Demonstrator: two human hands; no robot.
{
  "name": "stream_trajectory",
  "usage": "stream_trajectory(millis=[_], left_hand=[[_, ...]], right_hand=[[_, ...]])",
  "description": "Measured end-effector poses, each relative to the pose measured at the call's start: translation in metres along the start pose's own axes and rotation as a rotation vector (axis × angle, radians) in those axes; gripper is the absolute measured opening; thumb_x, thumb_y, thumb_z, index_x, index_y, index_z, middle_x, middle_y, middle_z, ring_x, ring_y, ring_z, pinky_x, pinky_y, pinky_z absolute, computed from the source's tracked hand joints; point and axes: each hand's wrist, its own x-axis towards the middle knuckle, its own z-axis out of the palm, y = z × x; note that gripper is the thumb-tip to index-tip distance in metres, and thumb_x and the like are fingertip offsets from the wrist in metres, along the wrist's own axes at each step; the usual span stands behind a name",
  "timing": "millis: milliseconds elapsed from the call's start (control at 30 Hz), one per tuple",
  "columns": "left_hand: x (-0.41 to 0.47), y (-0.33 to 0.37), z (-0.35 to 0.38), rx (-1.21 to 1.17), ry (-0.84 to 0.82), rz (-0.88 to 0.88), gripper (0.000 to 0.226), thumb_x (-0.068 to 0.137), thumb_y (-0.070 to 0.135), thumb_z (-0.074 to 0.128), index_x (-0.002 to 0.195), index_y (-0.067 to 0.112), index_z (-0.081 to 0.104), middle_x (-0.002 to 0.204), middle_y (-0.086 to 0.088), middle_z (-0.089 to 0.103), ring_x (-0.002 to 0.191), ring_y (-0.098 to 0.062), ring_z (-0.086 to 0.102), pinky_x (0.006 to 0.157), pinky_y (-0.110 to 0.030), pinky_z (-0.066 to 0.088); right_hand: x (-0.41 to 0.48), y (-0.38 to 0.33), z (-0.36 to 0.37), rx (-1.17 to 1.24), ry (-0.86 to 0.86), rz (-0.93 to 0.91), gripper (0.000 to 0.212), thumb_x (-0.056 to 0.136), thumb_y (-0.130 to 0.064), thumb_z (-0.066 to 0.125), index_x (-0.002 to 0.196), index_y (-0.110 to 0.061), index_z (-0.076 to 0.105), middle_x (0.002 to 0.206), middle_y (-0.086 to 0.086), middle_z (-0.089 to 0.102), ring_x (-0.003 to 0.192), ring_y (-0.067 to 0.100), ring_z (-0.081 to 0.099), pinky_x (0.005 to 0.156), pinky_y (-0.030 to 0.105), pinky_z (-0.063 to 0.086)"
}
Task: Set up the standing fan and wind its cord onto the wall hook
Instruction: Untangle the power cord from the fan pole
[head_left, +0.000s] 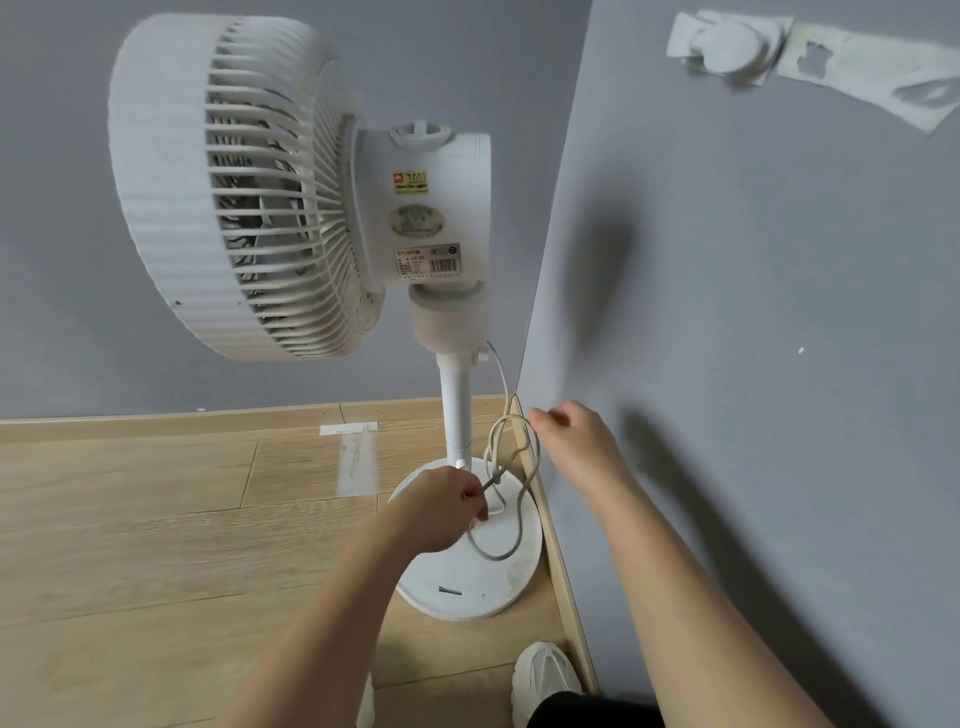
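nearest me my shoe (545, 675) stands on the wooden floor (130, 519) by the skirting; just beyond it the fan's round base (467, 592) sits flat on the floor, tight against the jutting wall corner, so the fan looks set up; my left hand (441, 509) is curled over the base and pinches the cord (506, 553) low down, where a slack loop lies on the base; my right hand (576, 441) is higher, beside the wall's edge, fingers curled on the top of that loop, pinching it as far as i can tell; the cord leaves the fan just under the motor housing and hangs beside the pole (457, 405); it looks light, thin, floppy and tangled on itself, so i judge it best gathered a short stretch at a time between thumb and fingers, never tugged, since the tall fan could tip; the fan head (234, 192) faces left; farthest, high on the right wall, the wall hook (727, 47) carries no cord.
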Motion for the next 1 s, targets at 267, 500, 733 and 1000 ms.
stream_trajectory(millis=[267,500,733,1000], left_hand=[[-0.006,-0.013,-0.015,0.152,-0.025,0.074,0.028,0.096,0.013,0.042,0.086,0.022,0.067,0.084,0.002,0.057,0.074,-0.017,0.052,0.069,-0.029,0.045],[-0.003,-0.034,-0.01,0.26,-0.094,-0.029,0.026,0.096,0.011,0.045,0.096,0.019,0.07,0.085,0.007,0.06,0.078,-0.013,0.054,0.068,-0.023,0.043],[-0.001,-0.061,-0.016,0.228,-0.034,-0.211,0.034,0.093,0.005,0.042,0.071,0.022,0.062,0.081,0.002,0.061,0.078,-0.016,0.059,0.067,-0.023,0.043],[0.001,-0.039,-0.022,0.003,0.137,-0.024,0.036,0.095,0.007,0.043,0.069,0.025,0.06,0.071,0.003,0.055,0.064,-0.016,0.048,0.059,-0.023,0.037]], right_hand=[[0.001,-0.011,0.007,0.479,-0.296,0.042,0.018,0.096,-0.023,0.056,0.105,-0.017,0.07,0.082,-0.005,0.067,0.075,0.007,0.062,0.054,0.011,0.041],[0.008,-0.009,0.008,0.516,-0.107,0.004,0.009,0.097,-0.011,0.052,0.093,-0.01,0.059,0.079,0.001,0.069,0.082,0.015,0.063,0.08,0.022,0.049],[0.007,-0.008,0.004,0.438,-0.103,0.018,0.006,0.099,-0.015,0.049,0.097,-0.013,0.054,0.077,-0.001,0.068,0.067,0.008,0.059,0.069,0.031,0.053],[0.001,-0.006,0.007,0.181,-0.411,-0.108,0.026,0.089,0.009,0.045,0.093,-0.013,0.06,0.102,0.015,0.072,0.078,0.019,0.069,0.063,0.009,0.049]])
